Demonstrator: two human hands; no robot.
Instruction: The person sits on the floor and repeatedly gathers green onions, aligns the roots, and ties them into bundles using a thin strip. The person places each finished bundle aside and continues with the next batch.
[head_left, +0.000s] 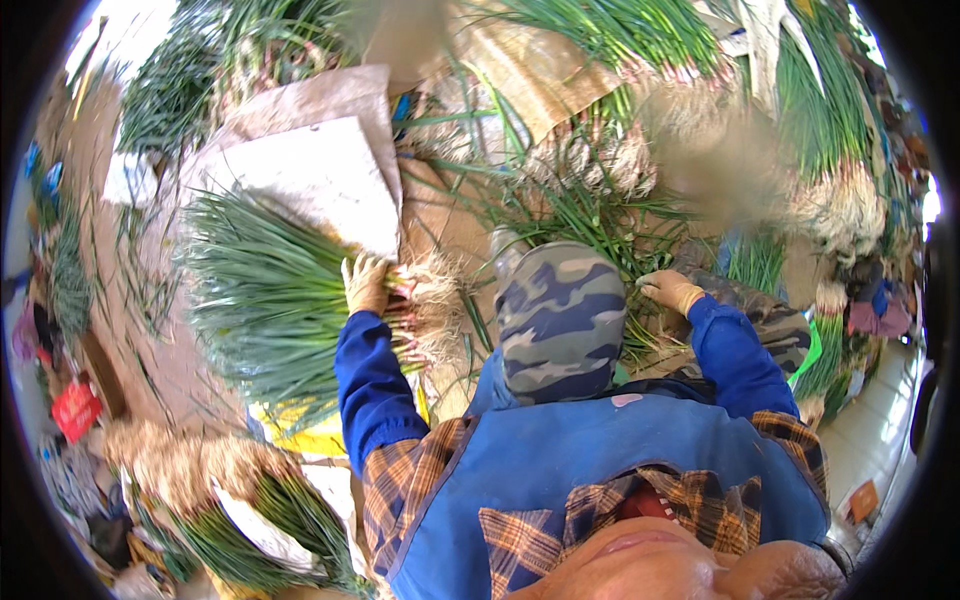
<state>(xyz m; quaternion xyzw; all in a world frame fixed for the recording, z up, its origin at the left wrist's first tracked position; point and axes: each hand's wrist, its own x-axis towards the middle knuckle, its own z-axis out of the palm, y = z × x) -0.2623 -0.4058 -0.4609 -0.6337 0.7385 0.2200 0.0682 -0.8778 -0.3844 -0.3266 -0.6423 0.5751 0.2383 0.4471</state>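
Observation:
My left hand (366, 283), in a pale yellowish glove, lies on a broad pile of spring onions (274, 292). Its fingers are slightly apart and rest on the stalks close to the reddish bulb ends. The green leaves fan out to the left, and the tangled roots (435, 300) point towards my knee. On the other side of that knee, my right hand (671, 291), also gloved, is low beside loose spring onion leaves (637, 259). Its fingers are bent, and whether anything is in them is hidden.
My camouflage-covered knee (561, 319) stands between the hands. A white sheet (315, 176) lies beyond the pile. Tied spring onion bundles lie at lower left (247, 517), upper right (615, 37) and far right (825, 120). A red bag (76, 412) sits at the left edge. Blurred spots veil parts of the view.

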